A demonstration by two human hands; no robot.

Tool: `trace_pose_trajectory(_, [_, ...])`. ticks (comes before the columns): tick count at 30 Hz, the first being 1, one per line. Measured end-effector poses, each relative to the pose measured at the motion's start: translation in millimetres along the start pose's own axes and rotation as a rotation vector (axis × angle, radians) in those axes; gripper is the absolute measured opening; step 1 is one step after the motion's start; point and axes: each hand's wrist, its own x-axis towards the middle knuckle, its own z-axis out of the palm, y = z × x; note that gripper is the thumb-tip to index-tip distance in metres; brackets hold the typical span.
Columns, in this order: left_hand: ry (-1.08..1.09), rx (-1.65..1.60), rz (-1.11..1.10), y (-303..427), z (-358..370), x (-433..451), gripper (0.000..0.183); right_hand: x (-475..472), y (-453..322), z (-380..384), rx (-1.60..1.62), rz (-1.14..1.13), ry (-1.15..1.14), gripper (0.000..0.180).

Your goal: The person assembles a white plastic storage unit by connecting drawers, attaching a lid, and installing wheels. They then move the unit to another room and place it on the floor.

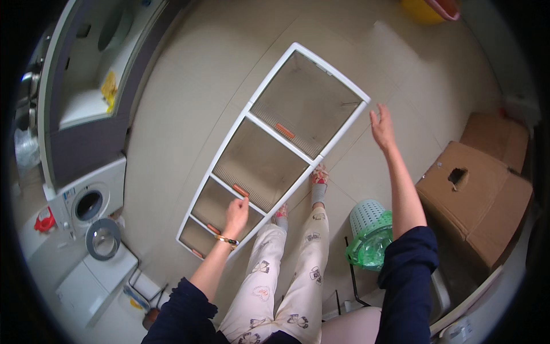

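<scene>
Before me is a white-framed panel (pixel 279 205) with four smoky, see-through sections, each bearing a small orange handle; it looks like the door of a storage cabinet, and any depth behind it cannot be made out. My left hand (pixel 237 215), a beaded bracelet at its wrist, has its fingers curled at the orange handle (pixel 240 190) of the second section; whether it grips the handle is unclear. Off the panel's upper right corner, my right hand (pixel 382 127) is raised with its fingers apart and holds nothing. The panel reaches down to my feet.
At the right are cardboard boxes (pixel 472 193), one with a torn hole. A light basket (pixel 365 215) with a green plastic bag (pixel 369 247) stands nearer. On the left are a white washing machine (pixel 114 180) with its round door open and a grey cabinet. A yellow tub (pixel 421 10) lies far off.
</scene>
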Motion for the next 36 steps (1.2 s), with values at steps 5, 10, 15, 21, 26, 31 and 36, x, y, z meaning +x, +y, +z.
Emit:
trace_pose_trajectory(5, [-0.077,-0.071,-0.243,-60.8,46.5,-60.3,0.038,42.4,41.4,5.8,0.023,-0.051,-0.265,0.059])
trace_pose_trajectory(10, [-0.137,-0.062,-0.487,-93.6,40.5,-132.7,0.042,37.2,20.5,8.1,0.004,0.034,-0.287,0.060])
trace_pose_trajectory(15, [-0.133,-0.181,-0.570,-133.6,55.9,-172.3,0.060,-10.5,24.6,-1.4,-0.295,0.127,-0.398,0.056])
trace_pose_trajectory(21, [0.153,-0.346,-0.545,-183.8,42.2,-125.6,0.059,-90.7,14.6,6.2,-0.419,0.053,-0.595,0.046])
trace_pose_trajectory(26, [0.341,-0.483,-0.520,-187.2,51.0,-85.9,0.053,-60.8,-15.4,8.4,-0.569,-0.036,-0.478,0.039])
trace_pose_trajectory(31, [0.425,-0.442,-0.455,-165.8,72.3,-68.8,0.045,20.4,-49.1,16.5,-0.628,-0.304,-0.217,0.044])
trace_pose_trajectory(36, [0.522,-0.526,-0.362,-79.0,84.5,-38.6,0.052,95.7,-61.6,33.0,-0.513,-0.176,-0.213,0.055])
